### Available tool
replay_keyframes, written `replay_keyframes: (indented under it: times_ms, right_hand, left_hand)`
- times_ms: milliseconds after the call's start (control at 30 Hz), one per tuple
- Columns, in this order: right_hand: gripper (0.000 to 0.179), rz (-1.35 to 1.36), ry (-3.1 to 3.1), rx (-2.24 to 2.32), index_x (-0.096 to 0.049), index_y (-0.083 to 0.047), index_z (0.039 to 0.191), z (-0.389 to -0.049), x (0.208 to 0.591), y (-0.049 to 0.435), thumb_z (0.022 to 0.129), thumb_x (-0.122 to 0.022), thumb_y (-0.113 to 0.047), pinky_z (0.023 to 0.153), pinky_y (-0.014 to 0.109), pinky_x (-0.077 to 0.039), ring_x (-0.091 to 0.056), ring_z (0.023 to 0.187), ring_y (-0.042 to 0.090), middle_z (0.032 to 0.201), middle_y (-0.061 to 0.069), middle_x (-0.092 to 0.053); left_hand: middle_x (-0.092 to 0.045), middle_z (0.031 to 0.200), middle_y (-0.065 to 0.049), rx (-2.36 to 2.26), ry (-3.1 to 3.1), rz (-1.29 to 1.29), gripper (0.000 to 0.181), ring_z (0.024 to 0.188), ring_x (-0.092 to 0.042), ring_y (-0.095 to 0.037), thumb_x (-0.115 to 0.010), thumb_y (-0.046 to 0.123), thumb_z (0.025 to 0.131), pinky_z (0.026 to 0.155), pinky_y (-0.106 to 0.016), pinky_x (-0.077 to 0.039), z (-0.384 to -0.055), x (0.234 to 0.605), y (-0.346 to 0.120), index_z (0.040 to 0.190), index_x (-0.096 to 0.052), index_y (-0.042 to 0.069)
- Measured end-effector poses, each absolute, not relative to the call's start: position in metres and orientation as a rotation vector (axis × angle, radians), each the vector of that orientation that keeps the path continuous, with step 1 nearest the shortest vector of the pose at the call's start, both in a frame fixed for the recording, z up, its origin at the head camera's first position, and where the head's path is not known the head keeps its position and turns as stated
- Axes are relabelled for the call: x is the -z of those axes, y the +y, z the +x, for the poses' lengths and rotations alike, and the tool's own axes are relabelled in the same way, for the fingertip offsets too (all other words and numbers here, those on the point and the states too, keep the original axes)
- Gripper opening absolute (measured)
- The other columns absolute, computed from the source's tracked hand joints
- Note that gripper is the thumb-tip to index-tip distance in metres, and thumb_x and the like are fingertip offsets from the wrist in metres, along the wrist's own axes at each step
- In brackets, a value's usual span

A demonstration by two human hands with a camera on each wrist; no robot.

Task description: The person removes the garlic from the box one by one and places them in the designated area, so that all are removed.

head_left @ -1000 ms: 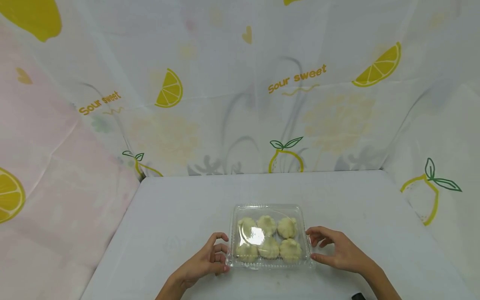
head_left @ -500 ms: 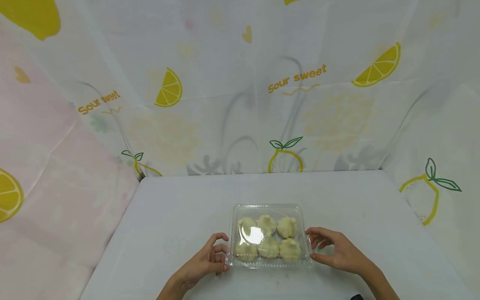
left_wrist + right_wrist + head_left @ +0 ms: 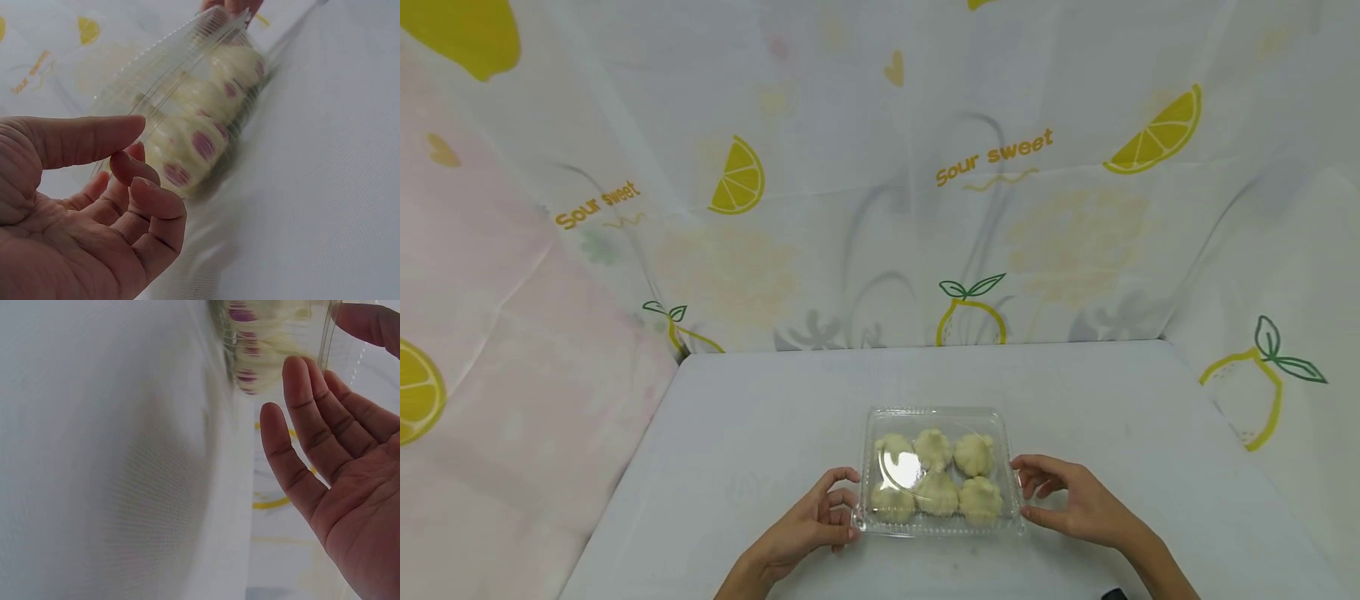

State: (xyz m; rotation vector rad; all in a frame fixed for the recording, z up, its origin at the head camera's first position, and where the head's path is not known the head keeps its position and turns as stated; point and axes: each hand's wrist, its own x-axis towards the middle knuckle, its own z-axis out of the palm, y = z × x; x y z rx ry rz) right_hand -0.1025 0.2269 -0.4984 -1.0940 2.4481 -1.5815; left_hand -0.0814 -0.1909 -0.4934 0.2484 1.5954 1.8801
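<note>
A clear plastic clamshell box [image 3: 942, 421] with a shut lid lies on the white table, several pale pleated buns [image 3: 973, 454] inside it. The wrist views show purple patches low on the buns [image 3: 203, 145]. At the box's left side, my left hand [image 3: 808, 525] has bent fingers [image 3: 164, 200] and pinches the rim near the front corner with its thumb. My right hand [image 3: 1075, 504] touches the opposite side. Its thumb [image 3: 365, 320] lies at the rim, while its fairly straight fingers [image 3: 297, 381] spread along the edge.
The white-covered table [image 3: 760, 408] runs back to a hanging cloth [image 3: 850, 150] printed with lemons and words. More cloth closes in the left and right sides. A small black object [image 3: 1115, 594] shows at the bottom edge, beside the right forearm.
Hardly anything differs: the box and both hands stay in place. The left fingertips shift very slightly.
</note>
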Motion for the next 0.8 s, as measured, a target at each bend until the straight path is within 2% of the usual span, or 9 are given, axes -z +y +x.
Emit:
replay_keyframes:
  times_ms: [500, 700, 800]
  right_hand:
    - [0.050, -1.067, 2.456, 1.570, -0.054, 0.004, 0.128, -0.1017, 0.4992, 0.2266, 0.085, -0.078, -0.006, 0.066, 0.033, -0.054, -0.063, 0.079, 0.013, 0.097, 0.002, -0.061]
    - [0.054, -1.076, 2.470, 1.551, -0.052, 0.006, 0.131, -0.1030, 0.5005, 0.2263, 0.085, -0.078, -0.005, 0.065, 0.034, -0.055, -0.064, 0.080, 0.014, 0.099, 0.004, -0.062]
    - [0.056, -1.068, 2.480, 1.533, -0.051, 0.006, 0.132, -0.1038, 0.4998, 0.2264, 0.085, -0.078, -0.006, 0.065, 0.034, -0.055, -0.065, 0.081, 0.015, 0.099, 0.006, -0.063]
  left_hand:
    - [-0.059, 0.104, -0.006, -1.897, 1.623, 0.193, 0.069, 0.072, -0.055, -0.010, -0.071, -0.002, 0.083, 0.055, -0.024, -0.037, -0.0823, 0.4954, -0.1874, 0.137, -0.029, 0.001]
    - [-0.061, 0.101, -0.005, -1.863, 1.689, 0.161, 0.051, 0.064, -0.047, -0.008, -0.067, 0.000, 0.086, 0.054, -0.026, -0.034, -0.0834, 0.4928, -0.1836, 0.133, -0.047, -0.004]
    - [-0.060, 0.100, -0.006, -1.824, 1.737, 0.202, 0.045, 0.063, -0.047, -0.007, -0.067, 0.002, 0.088, 0.053, -0.026, -0.035, -0.0846, 0.4909, -0.1832, 0.129, -0.049, -0.003]
